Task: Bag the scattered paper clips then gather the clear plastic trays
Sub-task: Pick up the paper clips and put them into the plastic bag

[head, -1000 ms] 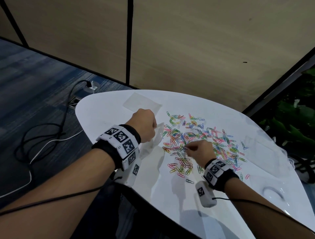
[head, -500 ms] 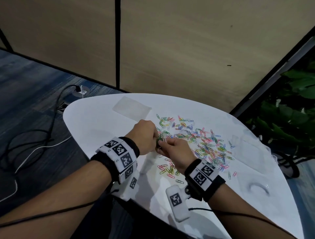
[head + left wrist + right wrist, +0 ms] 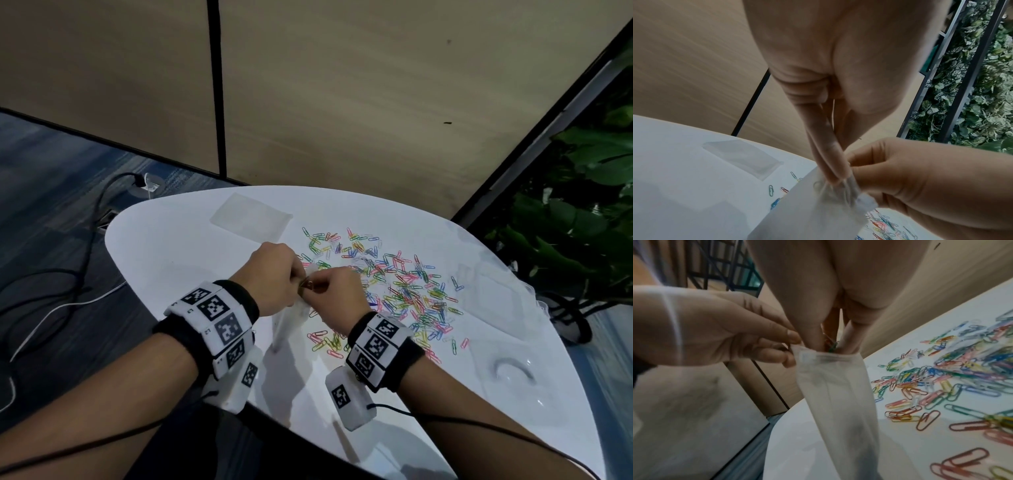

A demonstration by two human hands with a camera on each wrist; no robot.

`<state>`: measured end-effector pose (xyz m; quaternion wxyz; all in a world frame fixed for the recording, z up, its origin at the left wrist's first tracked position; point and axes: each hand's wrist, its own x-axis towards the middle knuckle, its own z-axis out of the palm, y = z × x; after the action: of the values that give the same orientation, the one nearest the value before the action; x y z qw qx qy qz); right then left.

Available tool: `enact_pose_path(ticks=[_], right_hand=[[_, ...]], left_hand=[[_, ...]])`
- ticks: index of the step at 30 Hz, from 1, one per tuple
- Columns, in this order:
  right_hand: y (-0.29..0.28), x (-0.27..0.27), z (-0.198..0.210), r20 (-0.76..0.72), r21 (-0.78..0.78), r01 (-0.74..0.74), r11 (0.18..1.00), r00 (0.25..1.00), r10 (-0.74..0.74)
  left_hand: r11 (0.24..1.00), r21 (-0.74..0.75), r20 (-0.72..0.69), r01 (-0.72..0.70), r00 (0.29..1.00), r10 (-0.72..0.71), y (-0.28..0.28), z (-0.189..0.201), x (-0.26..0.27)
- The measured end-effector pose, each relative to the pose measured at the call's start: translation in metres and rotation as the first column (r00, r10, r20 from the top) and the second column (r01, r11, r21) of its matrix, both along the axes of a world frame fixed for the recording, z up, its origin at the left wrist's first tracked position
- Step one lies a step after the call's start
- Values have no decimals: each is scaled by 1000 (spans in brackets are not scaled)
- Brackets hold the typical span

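Fingers point(image 3: 813, 331) (pinching clips point(image 3: 832, 347)) inside bag point(image 3: 836, 386)

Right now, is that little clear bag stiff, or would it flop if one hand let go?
Probably floppy: the bag hangs limp and creased from the left hand. Likely light, since pinching fingers alone hold it. Its mouth might sag shut without the right hand inside.

Frosted thin plastic bag point(image 3: 836, 395), glossy colour-coated paper clips point(image 3: 404, 287), smooth glossy white table point(image 3: 178, 246)
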<state>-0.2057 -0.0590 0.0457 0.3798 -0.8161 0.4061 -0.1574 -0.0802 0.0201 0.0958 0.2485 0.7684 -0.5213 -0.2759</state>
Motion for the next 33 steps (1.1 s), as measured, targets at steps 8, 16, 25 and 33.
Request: enact_pose_path(ticks=[8, 16, 25, 33], right_hand=[[-4, 0, 3, -62, -98, -182, 978, 982, 177], [-15, -21, 12, 251, 282, -75, 956, 968, 2], [-17, -100, -58, -672, 227, 173, 958, 740, 26], [-8, -63, -83, -485, -33, 83, 996, 870, -89]], left_hand=[[1000, 1, 11, -25, 1000, 25, 1, 2, 4], [996, 26, 21, -87, 996, 86, 1, 2, 11], [989, 64, 31, -133, 991, 131, 6, 2, 25], [988, 70, 54, -134, 990, 130, 12, 3, 30]])
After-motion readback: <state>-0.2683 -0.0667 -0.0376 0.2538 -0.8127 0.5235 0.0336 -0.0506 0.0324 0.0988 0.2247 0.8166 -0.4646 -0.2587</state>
